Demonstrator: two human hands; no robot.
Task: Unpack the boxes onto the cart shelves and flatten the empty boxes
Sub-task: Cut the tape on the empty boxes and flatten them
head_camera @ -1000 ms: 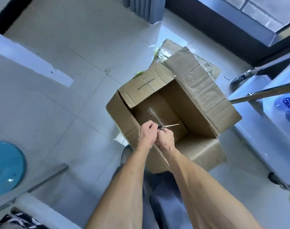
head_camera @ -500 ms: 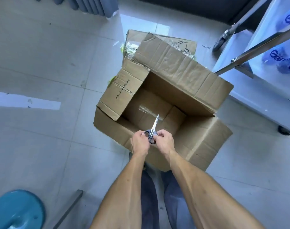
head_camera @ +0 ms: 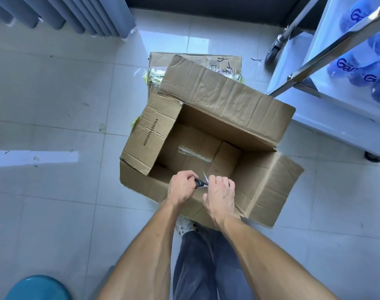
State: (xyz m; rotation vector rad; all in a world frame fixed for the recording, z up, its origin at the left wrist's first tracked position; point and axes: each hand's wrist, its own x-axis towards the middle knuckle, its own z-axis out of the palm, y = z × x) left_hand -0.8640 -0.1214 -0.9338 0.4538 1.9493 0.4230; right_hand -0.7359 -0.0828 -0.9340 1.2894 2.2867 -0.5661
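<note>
Holding the scissors (head_camera: pixel 201 183) over the open box (head_camera: pixel 208 148) on the floor: your left hand (head_camera: pixel 181 187) is gripping the dark handle, your right hand (head_camera: pixel 220 194) is curling at the blades, though whether it's actually pinching them I cannot tell. Box is looking empty, with tape (head_camera: pixel 193 153) bridging the bottom seam. Be keeping fingers off the edges, opening the blades, then slitting along that seam before flattening.

Both hands are hiding most of the scissors (head_camera: pixel 201 183) above the box (head_camera: pixel 206 131). Behind the box, a flattened box (head_camera: pixel 163 61) is lying half covered. Right of it, the frame edge is cutting off the cart (head_camera: pixel 336 87).
</note>
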